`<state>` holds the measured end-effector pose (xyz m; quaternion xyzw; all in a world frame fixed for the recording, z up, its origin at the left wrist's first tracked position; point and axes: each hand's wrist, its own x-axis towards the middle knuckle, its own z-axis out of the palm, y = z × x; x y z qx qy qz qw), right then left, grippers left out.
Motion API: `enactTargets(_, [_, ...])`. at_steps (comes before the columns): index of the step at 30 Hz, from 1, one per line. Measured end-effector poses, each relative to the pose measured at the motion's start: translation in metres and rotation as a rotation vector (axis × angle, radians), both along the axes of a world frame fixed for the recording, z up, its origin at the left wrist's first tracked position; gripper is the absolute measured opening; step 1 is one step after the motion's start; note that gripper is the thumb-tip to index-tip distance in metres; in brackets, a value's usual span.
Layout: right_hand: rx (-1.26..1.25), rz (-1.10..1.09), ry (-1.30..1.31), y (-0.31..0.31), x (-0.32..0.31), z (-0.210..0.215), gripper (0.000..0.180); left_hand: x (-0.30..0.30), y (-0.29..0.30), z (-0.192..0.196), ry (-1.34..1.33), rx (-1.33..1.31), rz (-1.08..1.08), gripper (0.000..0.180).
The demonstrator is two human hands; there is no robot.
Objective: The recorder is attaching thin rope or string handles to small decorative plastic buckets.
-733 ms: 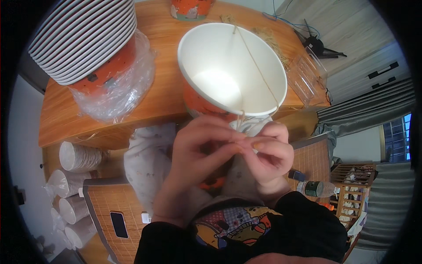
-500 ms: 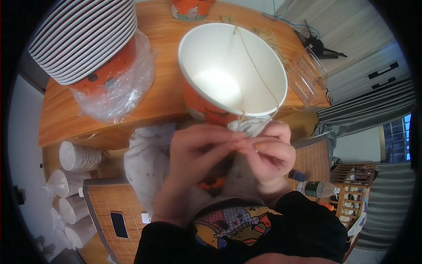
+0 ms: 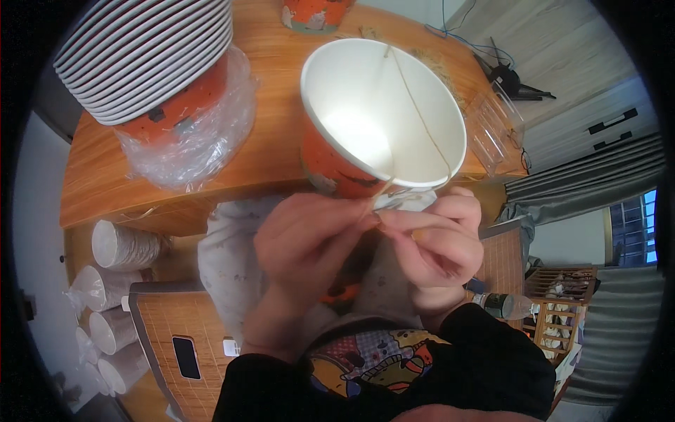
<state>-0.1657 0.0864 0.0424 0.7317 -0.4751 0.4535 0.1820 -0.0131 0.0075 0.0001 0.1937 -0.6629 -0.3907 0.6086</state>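
A large paper bucket [image 3: 337,169], white inside and orange with patches outside, tilts toward me at the table's near edge. Thin brown twine [image 3: 420,112] runs across its mouth from the far rim to the near rim. Just below the near rim, my left hand [image 3: 313,235] pinches the twine between thumb and fingertips. My right hand [image 3: 439,243] is closed with its fingertips against the left ones, and the twine passes into its curled fingers. The fingers hide whatever knot or twine end lies between them.
At the left, a stack of white-rimmed paper buckets [image 3: 151,63] stands partly in clear plastic wrap [image 3: 204,141]. Another orange bucket [image 3: 313,15] is at the back, a clear plastic box [image 3: 496,126] at the right. Below are wrapped white stacks [image 3: 121,246], a phone [image 3: 186,356] and a bottle [image 3: 510,305].
The bucket and stack appear slightly further right in view. My left hand has shifted a little left, the right a little right; both still pinch at the twine.
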Motion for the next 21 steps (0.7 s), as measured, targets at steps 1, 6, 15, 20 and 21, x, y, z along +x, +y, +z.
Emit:
enactTargets(1, [0.026, 0.004, 0.025, 0.0, 0.0, 0.002, 0.043, 0.001, 0.0, 0.0, 0.001, -0.004, 0.003, 0.02])
enactTargets(6, [-0.041, 0.066, -0.128, -0.004, 0.005, -0.002, 0.042, 0.005, 0.0, -0.001, 0.174, 0.333, -0.355, 0.018])
enactTargets(15, [0.005, 0.062, -0.255, -0.003, 0.006, -0.011, 0.043, -0.002, 0.001, -0.008, 0.232, 0.382, -0.423, 0.018])
enactTargets(20, [0.029, 0.061, -0.264, -0.002, 0.005, -0.013, 0.046, -0.004, -0.003, -0.011, 0.212, 0.277, -0.393, 0.021])
enactTargets(21, [0.026, 0.054, -0.26, -0.002, 0.005, -0.013, 0.046, -0.005, -0.003, -0.01, 0.205, 0.24, -0.375, 0.022])
